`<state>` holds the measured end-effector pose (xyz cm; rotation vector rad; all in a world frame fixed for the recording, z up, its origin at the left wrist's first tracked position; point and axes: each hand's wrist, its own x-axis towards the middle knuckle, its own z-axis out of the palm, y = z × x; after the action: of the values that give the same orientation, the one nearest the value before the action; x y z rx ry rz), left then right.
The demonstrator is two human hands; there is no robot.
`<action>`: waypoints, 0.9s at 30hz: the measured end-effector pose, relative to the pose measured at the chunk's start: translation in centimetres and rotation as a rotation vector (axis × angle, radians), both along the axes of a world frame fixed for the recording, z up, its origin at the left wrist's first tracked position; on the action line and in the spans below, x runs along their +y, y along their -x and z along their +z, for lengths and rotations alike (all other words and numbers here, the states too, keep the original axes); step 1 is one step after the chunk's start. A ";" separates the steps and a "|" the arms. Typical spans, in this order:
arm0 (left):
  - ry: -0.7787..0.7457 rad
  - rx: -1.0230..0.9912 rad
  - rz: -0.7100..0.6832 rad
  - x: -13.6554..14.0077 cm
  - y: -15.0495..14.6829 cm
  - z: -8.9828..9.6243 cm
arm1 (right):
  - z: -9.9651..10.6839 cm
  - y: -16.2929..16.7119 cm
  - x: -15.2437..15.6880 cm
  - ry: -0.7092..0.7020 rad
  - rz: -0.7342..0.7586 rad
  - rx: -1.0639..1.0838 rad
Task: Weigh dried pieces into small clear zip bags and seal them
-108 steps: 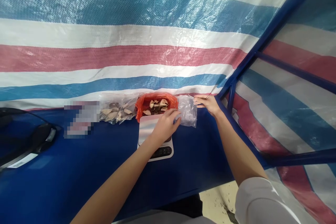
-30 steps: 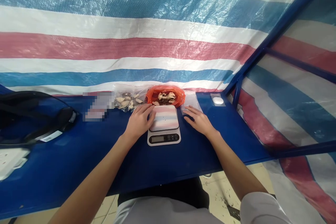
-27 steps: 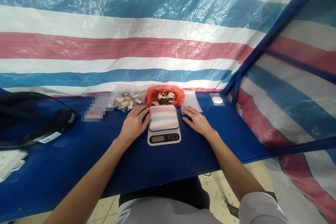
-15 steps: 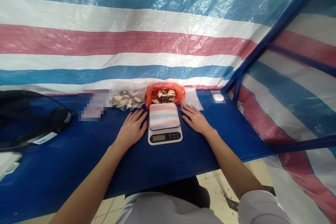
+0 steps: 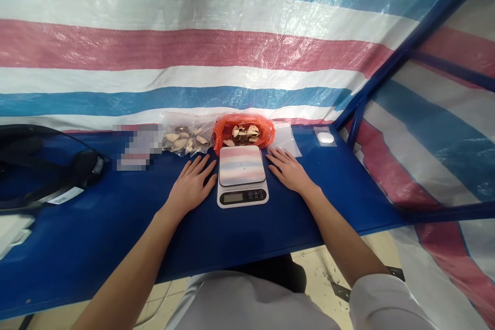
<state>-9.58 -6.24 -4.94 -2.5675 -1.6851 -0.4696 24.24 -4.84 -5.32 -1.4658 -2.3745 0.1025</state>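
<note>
My left hand (image 5: 193, 181) lies flat on the blue table, fingers spread, just left of a white digital kitchen scale (image 5: 242, 175). On the scale's other side my right hand (image 5: 290, 169) rests palm down, also open and holding nothing. Its fingertips are at the near edge of a clear plastic bag (image 5: 288, 140). The scale's platform carries only a few dark specks, and no digits can be read on its display. Behind it sits an open orange plastic bag (image 5: 263, 131) with dried sliced mushrooms (image 5: 245, 134) inside. A clear bag of similar mushroom pieces (image 5: 185, 139) lies beyond my left hand.
A small clear packet with a white oval item (image 5: 325, 137) lies at the back right. At the left are a black headset-like object (image 5: 87, 167) and a white case (image 5: 13, 232). Striped sheeting (image 5: 174, 49) hangs behind the blue table (image 5: 127, 216); a blue frame (image 5: 386, 75) rises at right.
The camera view has shifted slightly, so the table and objects sit a little higher in the picture. Both hands stay flat beside the scale, with hardly any movement.
</note>
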 end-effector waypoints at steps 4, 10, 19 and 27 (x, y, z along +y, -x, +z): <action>0.028 -0.011 0.000 0.0 -0.1 0.2 | 0.2 0.0 -0.1 0.002 -0.009 -0.020; 0.055 -0.026 -0.003 -0.1 -0.2 0.6 | 0.6 0.1 -0.2 0.020 -0.014 -0.059; 0.052 -0.025 -0.004 0.0 -0.1 0.5 | 0.6 0.1 -0.3 0.014 -0.011 -0.063; 0.044 -0.047 -0.007 0.2 -0.2 0.4 | 0.4 0.0 -0.2 0.009 -0.012 -0.041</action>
<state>-9.36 -6.08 -4.56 -2.6138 -1.7216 -0.5031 24.22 -4.99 -4.87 -1.5000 -2.3995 0.0808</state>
